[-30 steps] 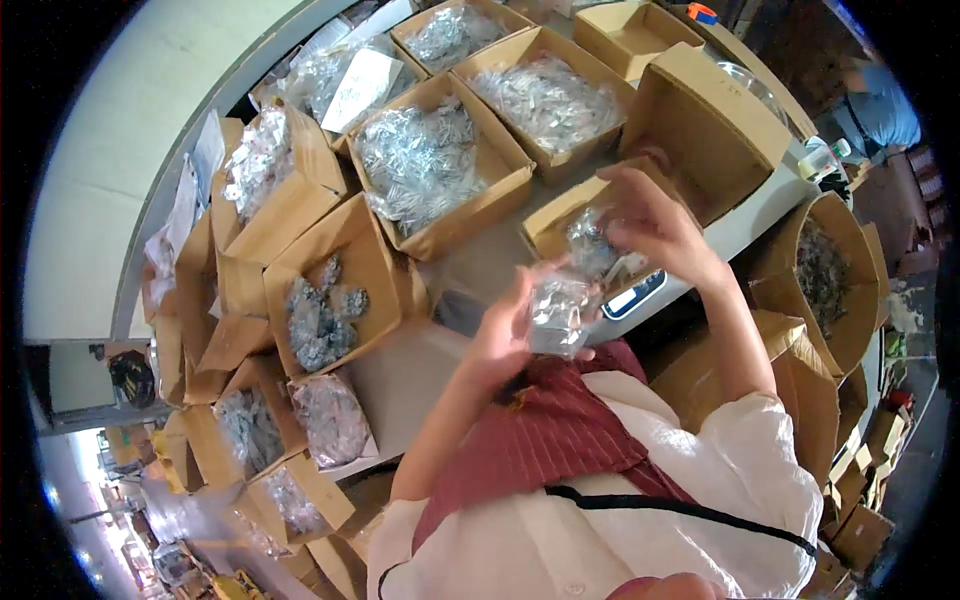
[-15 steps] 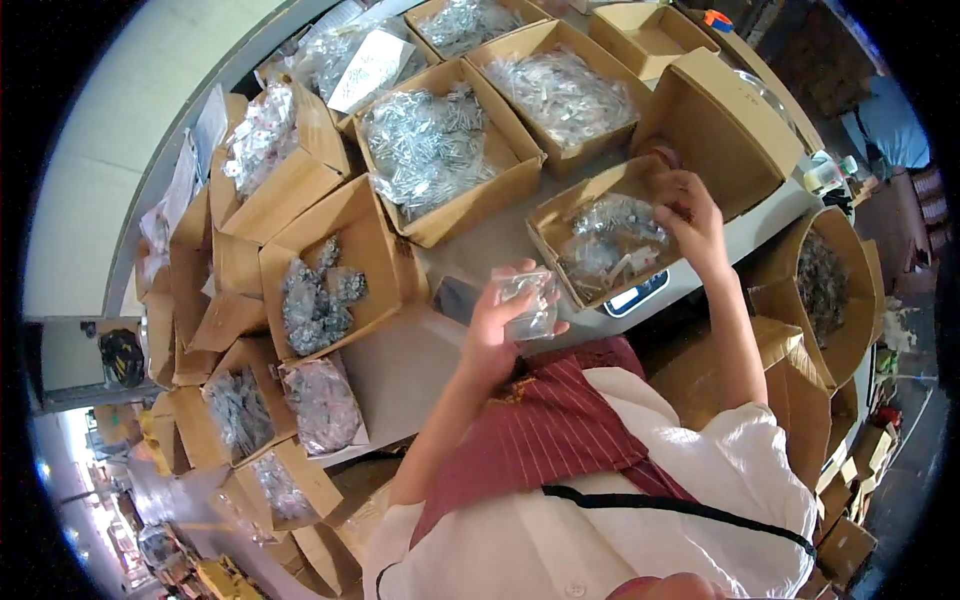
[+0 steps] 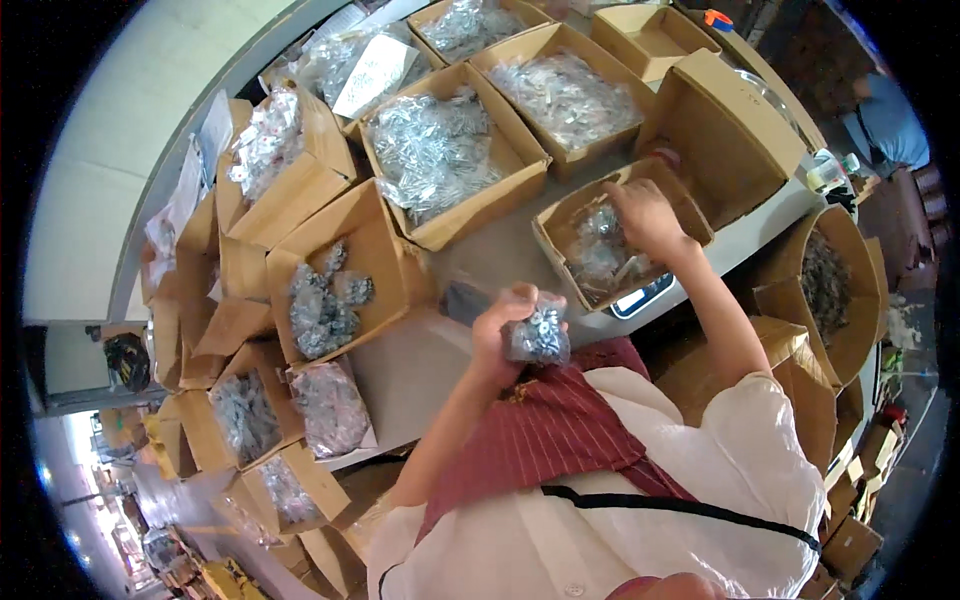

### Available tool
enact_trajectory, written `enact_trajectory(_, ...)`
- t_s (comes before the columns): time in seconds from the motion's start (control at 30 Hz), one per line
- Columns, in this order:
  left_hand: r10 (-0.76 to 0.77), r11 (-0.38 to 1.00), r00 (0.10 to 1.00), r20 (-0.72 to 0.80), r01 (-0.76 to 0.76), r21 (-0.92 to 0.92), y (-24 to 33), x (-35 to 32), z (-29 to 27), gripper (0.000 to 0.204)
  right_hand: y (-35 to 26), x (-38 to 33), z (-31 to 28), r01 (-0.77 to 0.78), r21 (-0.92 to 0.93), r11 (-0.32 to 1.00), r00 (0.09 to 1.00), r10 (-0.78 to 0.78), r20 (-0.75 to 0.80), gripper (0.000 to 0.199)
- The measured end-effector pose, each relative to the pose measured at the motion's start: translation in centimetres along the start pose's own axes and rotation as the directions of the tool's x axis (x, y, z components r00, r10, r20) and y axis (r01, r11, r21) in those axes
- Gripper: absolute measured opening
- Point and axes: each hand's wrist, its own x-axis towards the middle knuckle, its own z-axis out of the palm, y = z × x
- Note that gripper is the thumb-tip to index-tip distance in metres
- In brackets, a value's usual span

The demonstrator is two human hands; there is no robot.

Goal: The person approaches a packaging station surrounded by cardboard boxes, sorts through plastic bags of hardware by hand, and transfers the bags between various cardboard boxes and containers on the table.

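Note:
My left hand (image 3: pixel 503 325) grips a small clear plastic bag (image 3: pixel 540 335) of shiny metal hardware pieces, held above the table edge in front of my apron. Their exact kind is too small to tell. My right hand (image 3: pixel 648 215) reaches over a small cardboard box (image 3: pixel 548 243), its fingers curled down inside. Beside those fingers lie clear bags with metal parts (image 3: pixel 600 245). The fingertips are partly hidden, and what they pinch cannot be made out. Under the box's near side, a scale with a display (image 3: pixel 642 297) partly shows.
A taller open carton (image 3: pixel 725 140) stands behind the small box. Cartons of bagged metal parts (image 3: pixel 435 150) and clear packets (image 3: pixel 565 95) line the far side. To the left is a carton with dark metal pieces (image 3: pixel 325 305). A dark flat object (image 3: pixel 462 300) lies beside my left hand.
The bag in my left hand has turned, and metal pieces now show in it. My right hand has moved left and come down deeper into the small box.

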Motion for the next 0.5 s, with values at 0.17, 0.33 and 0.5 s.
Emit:
enact_trajectory(0.17,0.161,0.987,0.986,-0.047,-0.161,-0.003,0.0,-0.4,0.1,0.037,-3.9,1.4,-6.2,-0.321,0.436,0.841,0.901,0.413,-0.134,0.040)
enact_trajectory(0.33,0.098,0.995,0.994,-0.046,-0.096,0.038,0.7,-0.5,2.8,0.039,-9.8,-0.9,-7.6,0.014,0.455,0.891,0.932,0.153,-0.328,0.042)
enact_trajectory(0.5,0.058,0.970,0.988,-0.145,-0.022,0.241,-1.6,0.9,-2.4,0.036,-13.0,-1.5,-6.6,0.238,0.678,0.696,0.964,-0.257,-0.075,0.038)
